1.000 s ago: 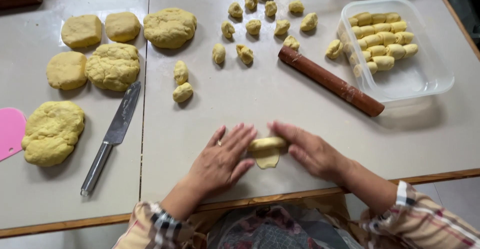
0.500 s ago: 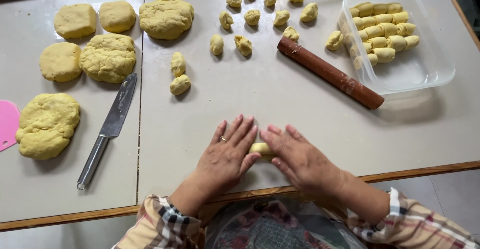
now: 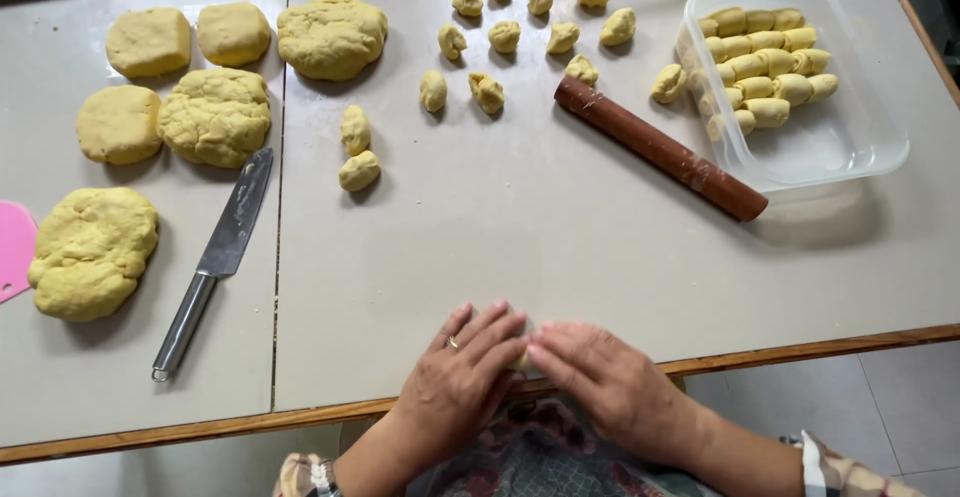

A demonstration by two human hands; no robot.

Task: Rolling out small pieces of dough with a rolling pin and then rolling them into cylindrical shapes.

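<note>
Head view, looking straight down on a pale grey table [image 3: 560, 247] with a wooden edge. At the lower centre of the frame: left hand [image 3: 460, 382] and right hand [image 3: 600, 382], both laid flat with fingers extended, fingertips meeting near the table's front edge. Between them, almost wholly covered, a small piece of yellow dough [image 3: 521, 361]; only a sliver visible, shape not discernible. Ring on one finger of the left hand.

Left of the frame: a knife [image 3: 215, 257] lying on a slant, blade pointing up, just beside a large rough dough lump [image 3: 92, 249] at the lower left. Pink scraper [image 3: 14, 249] cut off by the left edge. Upper left: five more dough lumps [image 3: 215, 115], some smooth, some cracked.

Upper centre: scattered small dough balls [image 3: 487, 91], two more [image 3: 357, 147] sitting apart below and to the left.

Right of centre: brown rolling pin [image 3: 658, 147] lying diagonally, its lower end touching a clear plastic container [image 3: 850, 152]. Inside the container, in its upper-left part, rows of rolled dough pieces [image 3: 765, 62].
</note>
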